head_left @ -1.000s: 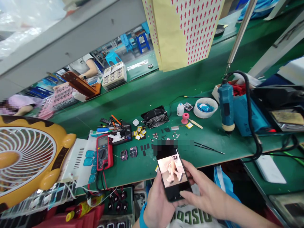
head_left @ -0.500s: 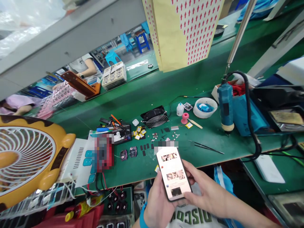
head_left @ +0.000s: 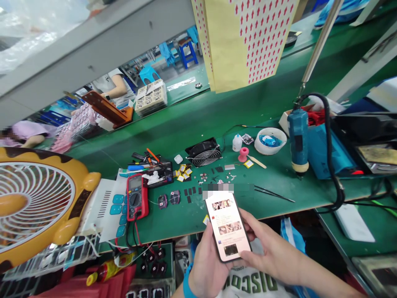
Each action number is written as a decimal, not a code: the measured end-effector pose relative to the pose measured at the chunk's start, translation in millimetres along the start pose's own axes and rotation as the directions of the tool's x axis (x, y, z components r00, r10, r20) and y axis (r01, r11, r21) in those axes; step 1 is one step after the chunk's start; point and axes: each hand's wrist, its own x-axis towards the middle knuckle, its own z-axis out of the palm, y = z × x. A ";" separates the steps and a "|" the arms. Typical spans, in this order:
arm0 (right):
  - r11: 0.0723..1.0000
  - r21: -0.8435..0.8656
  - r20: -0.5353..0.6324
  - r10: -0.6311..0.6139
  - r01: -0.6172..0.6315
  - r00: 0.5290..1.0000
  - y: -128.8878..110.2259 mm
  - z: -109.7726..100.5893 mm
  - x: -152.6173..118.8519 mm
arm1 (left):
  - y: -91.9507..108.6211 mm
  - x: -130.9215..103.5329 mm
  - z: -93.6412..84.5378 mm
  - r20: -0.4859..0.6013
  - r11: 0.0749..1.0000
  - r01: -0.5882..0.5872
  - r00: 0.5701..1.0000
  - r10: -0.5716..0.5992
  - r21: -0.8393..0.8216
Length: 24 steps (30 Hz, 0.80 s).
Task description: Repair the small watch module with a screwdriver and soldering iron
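A phone point(head_left: 230, 231) with a lit screen is held upright between both hands, in front of the green workbench's point(head_left: 173, 221) near edge. My left hand point(head_left: 208, 265) wraps its left side and back, with a blue band at the wrist. On the right side, my right hand point(head_left: 263, 242) grips the phone, its thumb over the lower right of the screen. Beyond the phone lie small black pieces point(head_left: 190, 191) and, to the right, a pair of tweezers point(head_left: 274, 193). Part of the phone's top is blurred out.
A yellow fan point(head_left: 74, 198) and a red multimeter point(head_left: 136, 196) stand at left. A black fan point(head_left: 204, 152) and white bowl point(head_left: 270, 140) sit at the back. A blue electric screwdriver point(head_left: 298, 140) hangs at right. Two people are across the bench.
The bench and its objects have shifted slightly to the right in the view. Both hands keep their hold on the phone, and the right thumb remains at its lower edge.
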 end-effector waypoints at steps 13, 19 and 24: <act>0.999 0.035 -0.022 -0.032 0.032 0.999 6.4 1.8 1.7 | 4.2 -1.9 3.1 -0.069 0.998 0.047 0.997 -0.044 0.044; 0.996 -0.024 -0.127 -0.086 0.084 0.988 12.8 7.4 1.8 | 5.1 -0.5 4.2 -0.093 0.997 0.063 0.994 -0.058 0.041; 0.994 -0.056 -0.236 -0.106 0.096 0.966 16.4 16.3 8.9 | 1.9 1.3 1.8 -0.096 0.996 0.069 0.993 -0.065 0.048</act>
